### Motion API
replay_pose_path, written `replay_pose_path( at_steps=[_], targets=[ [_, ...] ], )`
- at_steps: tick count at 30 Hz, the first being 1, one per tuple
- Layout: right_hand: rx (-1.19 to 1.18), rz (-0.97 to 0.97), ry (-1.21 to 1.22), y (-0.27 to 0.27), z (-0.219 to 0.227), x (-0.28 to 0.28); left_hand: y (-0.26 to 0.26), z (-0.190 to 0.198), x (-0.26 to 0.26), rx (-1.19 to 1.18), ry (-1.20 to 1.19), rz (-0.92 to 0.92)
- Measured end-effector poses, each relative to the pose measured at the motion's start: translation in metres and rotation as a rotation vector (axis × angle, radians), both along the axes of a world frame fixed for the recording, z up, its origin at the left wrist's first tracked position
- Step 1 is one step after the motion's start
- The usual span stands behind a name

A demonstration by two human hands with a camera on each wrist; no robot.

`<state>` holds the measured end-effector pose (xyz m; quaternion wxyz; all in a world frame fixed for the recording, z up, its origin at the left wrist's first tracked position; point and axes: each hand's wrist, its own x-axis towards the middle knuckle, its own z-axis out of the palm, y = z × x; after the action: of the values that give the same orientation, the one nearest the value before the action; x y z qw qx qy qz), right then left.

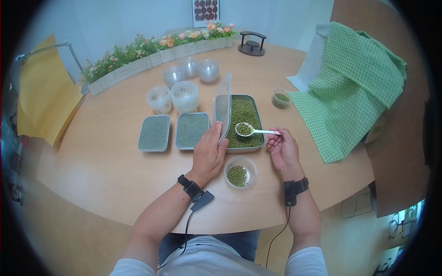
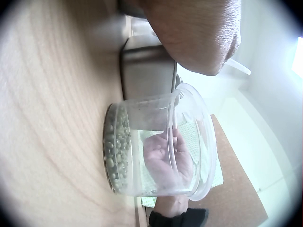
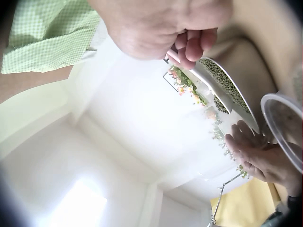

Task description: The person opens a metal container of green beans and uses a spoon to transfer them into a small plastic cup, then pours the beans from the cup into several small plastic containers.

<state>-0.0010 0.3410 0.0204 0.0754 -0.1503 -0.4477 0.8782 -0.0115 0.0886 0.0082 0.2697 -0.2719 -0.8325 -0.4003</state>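
Observation:
My right hand (image 1: 284, 154) pinches the handle of a white spoon (image 1: 267, 132). Green mung beans (image 1: 244, 129) fill its bowl, over a metal tin (image 1: 251, 150) full of more mung beans (image 1: 245, 109). At the tin's left side, my left hand (image 1: 209, 154) holds a clear lid (image 1: 223, 103) standing on edge, the thumb toward the beans. A round clear plastic cup (image 1: 252, 172) in front of the tin has mung beans (image 1: 236, 175) in its bottom. In the left wrist view the cup (image 2: 156, 111) stands upright close to the camera.
Two lidded tins (image 1: 154, 133) (image 1: 191, 131) stand to the left. Several clear cups (image 1: 185, 97) are behind them. A small cup of beans (image 1: 280, 98) sits right, beside a green checked cloth (image 1: 350, 78). Flower boxes (image 1: 124, 76) and a dark wooden stand (image 1: 252, 44) line the back.

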Motion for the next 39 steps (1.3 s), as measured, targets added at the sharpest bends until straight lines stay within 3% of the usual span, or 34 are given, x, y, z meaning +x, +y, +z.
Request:
replay_pose_path(
  at_steps=[12, 17, 20, 27, 33, 39],
  targets=[
    [-0.045, 0.149, 0.111, 0.014, 0.016, 0.008, 0.0, -0.002, -0.001, 0.012, -0.002, -0.011],
    [0.148, 0.479, 0.2, 0.017, 0.024, 0.012, 0.0, 0.0, 0.0, 0.0, -0.015, -0.001],
    [0.2, 0.529, 0.174, 0.017, 0.029, 0.015, 0.0, -0.002, -0.001, -0.013, 0.005, 0.005],
    [0.142, 0.505, 0.264, 0.023, 0.026, 0.013, -0.001, -0.002, -0.002, -0.014, 0.004, -0.003],
    [0.104, 0.271, 0.285, 0.017, 0.022, 0.008, 0.0, -0.001, -0.001, 0.021, -0.025, -0.006],
    [0.445, 0.225, 0.328, -0.013, 0.023, 0.014, -0.001, -0.002, -0.002, 0.002, -0.024, -0.013]
  ],
)
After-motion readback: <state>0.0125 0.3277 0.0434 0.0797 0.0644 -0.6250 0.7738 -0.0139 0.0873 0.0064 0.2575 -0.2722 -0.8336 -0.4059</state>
